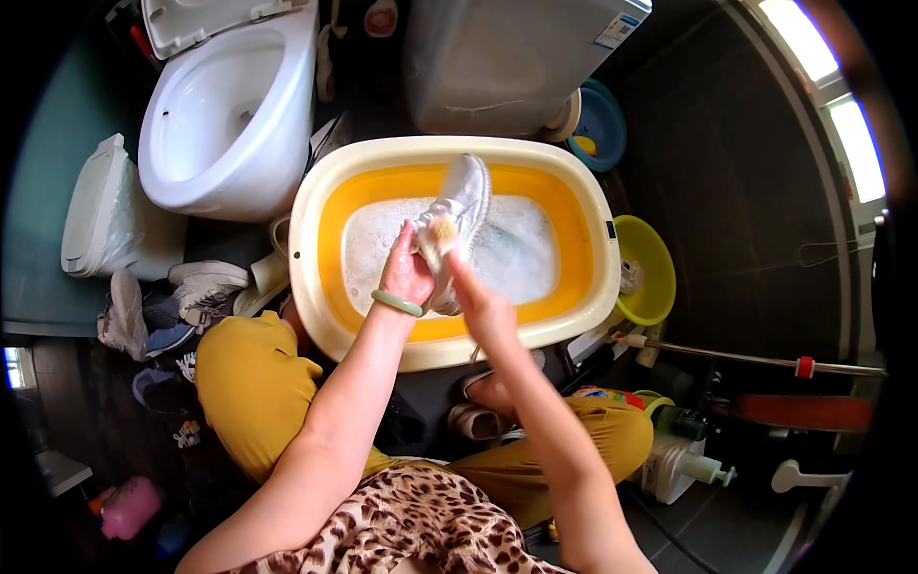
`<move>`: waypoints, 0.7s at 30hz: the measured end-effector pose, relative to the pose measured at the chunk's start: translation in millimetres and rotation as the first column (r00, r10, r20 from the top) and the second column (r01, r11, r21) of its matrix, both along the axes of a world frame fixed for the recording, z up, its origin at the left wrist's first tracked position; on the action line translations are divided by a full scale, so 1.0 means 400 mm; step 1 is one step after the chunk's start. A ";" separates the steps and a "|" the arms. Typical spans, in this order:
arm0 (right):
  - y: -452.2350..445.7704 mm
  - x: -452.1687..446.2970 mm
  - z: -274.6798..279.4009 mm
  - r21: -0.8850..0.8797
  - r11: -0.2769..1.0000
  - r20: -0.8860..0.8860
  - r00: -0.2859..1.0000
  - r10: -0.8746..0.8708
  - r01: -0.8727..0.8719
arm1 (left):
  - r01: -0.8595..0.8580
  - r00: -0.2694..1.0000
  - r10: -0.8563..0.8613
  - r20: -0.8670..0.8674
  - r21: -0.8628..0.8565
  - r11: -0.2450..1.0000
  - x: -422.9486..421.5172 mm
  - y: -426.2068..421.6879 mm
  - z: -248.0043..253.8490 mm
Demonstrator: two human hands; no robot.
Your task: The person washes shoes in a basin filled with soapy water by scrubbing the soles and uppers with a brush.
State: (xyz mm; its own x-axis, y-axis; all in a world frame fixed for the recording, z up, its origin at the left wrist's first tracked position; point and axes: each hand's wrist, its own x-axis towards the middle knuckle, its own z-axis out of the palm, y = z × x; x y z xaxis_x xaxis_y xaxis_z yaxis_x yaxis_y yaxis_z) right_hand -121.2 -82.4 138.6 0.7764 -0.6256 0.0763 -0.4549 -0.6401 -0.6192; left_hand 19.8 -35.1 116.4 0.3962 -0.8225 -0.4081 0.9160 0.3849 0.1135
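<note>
A white shoe point(466, 191) is held toe up over a yellow basin with a cream rim point(311, 225). Sudsy water point(521, 249) lies in the basin. My left hand point(409, 273), below a pale green bangle point(397, 303), grips the shoe's left side near its heel. On the shoe's right side, my right hand point(481, 298) is closed on a brush whose light bristles point(443, 230) press against the shoe's opening. The brush is mostly hidden, and the right hand is blurred.
A toilet point(225, 115) and a lidded bin point(100, 215) stand at left. Several shoes point(206, 287) lie beside the basin. A green basin point(647, 273) and a blue tub point(612, 124) are at right. A metal pole point(746, 357) crosses the lower right.
</note>
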 end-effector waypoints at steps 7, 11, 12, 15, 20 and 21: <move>-0.086 0.125 0.030 0.046 0.991 0.083 0.989 -0.126 0.123 | -0.020 0.994 0.033 0.108 -0.114 0.993 0.034 0.004 0.002; 0.040 0.004 -0.010 -0.013 0.991 0.121 0.984 0.131 -0.131 | -0.021 0.999 0.025 -0.039 0.098 0.995 0.044 0.010 -0.015; 0.026 0.011 -0.013 -0.005 0.991 0.117 0.984 0.131 -0.131 | 0.020 0.999 -0.008 -0.054 0.210 0.977 0.046 0.013 -0.012; -0.096 0.094 -0.036 -0.143 0.989 0.001 0.999 0.032 -0.032 | -0.027 0.999 0.026 -0.047 -0.026 0.999 0.043 -0.001 -0.063; -0.113 0.145 -0.019 0.012 0.999 0.047 0.998 -0.051 0.051 | -0.064 0.998 0.065 0.017 -0.014 0.998 0.066 -0.011 -0.065; -0.082 0.102 -0.057 0.072 0.997 0.098 0.994 -0.040 0.033 | -0.111 0.993 0.111 -0.039 0.015 0.994 0.068 -0.008 -0.083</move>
State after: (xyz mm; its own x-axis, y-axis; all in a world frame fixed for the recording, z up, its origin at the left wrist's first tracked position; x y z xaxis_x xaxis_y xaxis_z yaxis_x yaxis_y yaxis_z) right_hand -80.6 -115.1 115.8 0.7436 -0.6600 0.1070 -0.4110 -0.5774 -0.7054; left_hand 47.0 -38.3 83.2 0.4682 -0.7688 -0.4356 0.8715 0.4832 0.0839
